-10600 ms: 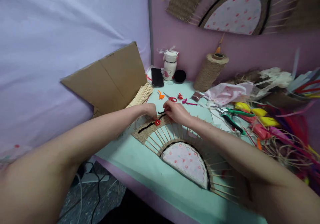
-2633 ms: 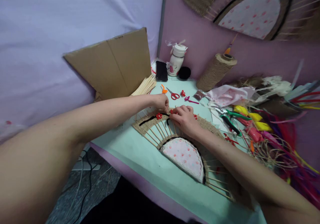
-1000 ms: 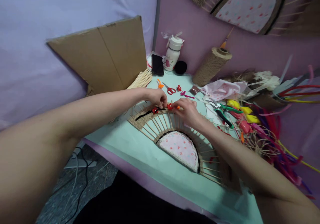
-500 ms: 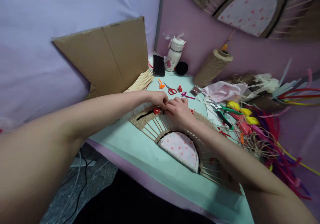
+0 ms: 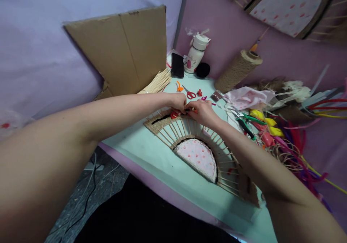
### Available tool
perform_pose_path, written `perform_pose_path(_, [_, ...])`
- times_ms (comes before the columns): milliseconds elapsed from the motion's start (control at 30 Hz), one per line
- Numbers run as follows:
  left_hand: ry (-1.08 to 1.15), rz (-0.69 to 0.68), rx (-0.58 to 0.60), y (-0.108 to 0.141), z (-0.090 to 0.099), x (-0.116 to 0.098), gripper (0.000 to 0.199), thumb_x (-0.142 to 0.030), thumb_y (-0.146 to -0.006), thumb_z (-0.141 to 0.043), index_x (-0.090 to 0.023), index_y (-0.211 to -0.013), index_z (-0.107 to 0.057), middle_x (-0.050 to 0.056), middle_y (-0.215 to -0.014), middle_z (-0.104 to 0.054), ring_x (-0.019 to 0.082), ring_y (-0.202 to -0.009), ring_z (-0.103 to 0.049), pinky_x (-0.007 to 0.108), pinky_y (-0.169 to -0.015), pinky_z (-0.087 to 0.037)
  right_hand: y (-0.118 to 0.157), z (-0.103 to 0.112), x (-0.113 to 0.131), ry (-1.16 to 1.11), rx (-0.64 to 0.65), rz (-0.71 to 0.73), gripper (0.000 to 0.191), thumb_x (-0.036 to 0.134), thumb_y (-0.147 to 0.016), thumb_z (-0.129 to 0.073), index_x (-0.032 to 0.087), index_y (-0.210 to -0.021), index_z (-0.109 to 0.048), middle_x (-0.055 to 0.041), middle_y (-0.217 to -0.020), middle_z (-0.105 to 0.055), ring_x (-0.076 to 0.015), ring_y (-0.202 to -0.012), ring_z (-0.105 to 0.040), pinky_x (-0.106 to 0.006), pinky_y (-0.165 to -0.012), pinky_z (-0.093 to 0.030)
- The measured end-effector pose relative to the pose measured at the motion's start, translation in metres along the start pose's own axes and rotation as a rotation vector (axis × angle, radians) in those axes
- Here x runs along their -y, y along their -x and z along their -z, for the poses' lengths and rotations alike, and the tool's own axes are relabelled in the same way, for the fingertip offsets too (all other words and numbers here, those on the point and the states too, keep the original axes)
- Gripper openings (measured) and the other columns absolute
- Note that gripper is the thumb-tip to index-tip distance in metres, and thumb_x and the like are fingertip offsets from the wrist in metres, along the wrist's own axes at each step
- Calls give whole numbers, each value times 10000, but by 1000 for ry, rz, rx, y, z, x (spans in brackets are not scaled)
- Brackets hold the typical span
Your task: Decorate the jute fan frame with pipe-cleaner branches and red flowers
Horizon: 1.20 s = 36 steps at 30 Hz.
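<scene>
Woven fan (image 5: 193,136): flat on the tabletop (image 5: 151,155), lying beneath the fingers and toward the person; its long axis slants from far left to near right, straight edge on the person's side.
Left hand (image 5: 178,102): fingers curled together over the fan's outer band (image 5: 155,126); cannot tell whether they grip anything.
Right hand (image 5: 202,111): thumb and forefinger drawn close together, right beside the left hand; what they may be pinching is too small to tell.
Red flower (image 5: 174,115): on the outer band, just below the left hand, which is the nearer one.
Black strip (image 5: 162,119): along the band, left of the flower.
Red scissors (image 5: 191,95): on the tabletop, just beyond both hands.
Twine spool (image 5: 237,71): farther off, near the purplish wall (image 5: 217,22).
</scene>
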<state>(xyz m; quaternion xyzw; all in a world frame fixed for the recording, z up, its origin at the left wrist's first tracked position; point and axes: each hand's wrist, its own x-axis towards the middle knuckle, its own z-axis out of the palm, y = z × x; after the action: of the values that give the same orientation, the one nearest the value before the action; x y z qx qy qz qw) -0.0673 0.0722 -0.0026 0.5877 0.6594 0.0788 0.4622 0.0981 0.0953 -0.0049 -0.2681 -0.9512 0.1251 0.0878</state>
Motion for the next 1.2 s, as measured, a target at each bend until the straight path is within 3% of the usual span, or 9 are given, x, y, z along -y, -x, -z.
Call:
perform_pose_path(267, [-128,28,-42,0,-2,-5,114,-185,-638,-735,-137,-738,-705,11,-578,-637,161,-642,-637,243,-654,-496,-12,4,-2,17,48,0,166,165,-774,-587,226,-840,-726,-27,-895,-743,-234,-917,-603,-314,-698,-258])
perform_pose_path(433, [-318,6,-98,6,1,-10,75,-224,-650,-715,-156,-671,-692,4,-551,-638,157,-673,-624,210,-653,-457,-15,5,1,54,60,24,162,147,-756,-586,222,-807,-720,-23,-857,-732,-230,-907,-594,-317,-705,-250])
perform_pose_path(667, [-278,39,-49,3,0,-11,97,-245,-680,-695,-149,-685,-689,9,-555,-642,154,-658,-626,210,-652,-459,-11,4,-2,16,38,25,164,136,-763,-577,222,-803,-711,-12,-844,-735,-223,-900,-593,-316,-705,-226])
perform_pose_path(867, [-340,35,-71,4,1,-14,129,-256,-688,-700,-147,-627,-667,17,-541,-631,163,-649,-623,221,-652,-455,0,2,-6,-73,-22,90,142,198,-861,-551,205,-820,-687,-21,-843,-733,-207,-886,-595,-337,-793,-249])
perform_pose_path(1033, [-279,46,-43,11,0,-19,123,-223,-695,-693,-152,-610,-640,6,-537,-631,133,-616,-611,191,-614,-443,19,5,-10,-77,-139,33,136,182,-874,-546,204,-930,-668,-33,-904,-722,-197,-877,-591,-339,-806,-256])
perform_pose_path(1200, [-280,68,-59,9,0,-20,57,-187,-652,-703,-144,-686,-692,12,-550,-649,147,-632,-627,206,-651,-475,34,-3,9,38,-100,115,177,215,-897,-565,210,-1046,-661,-71,-959,-712,-225,-931,-569,-360,-802,-252])
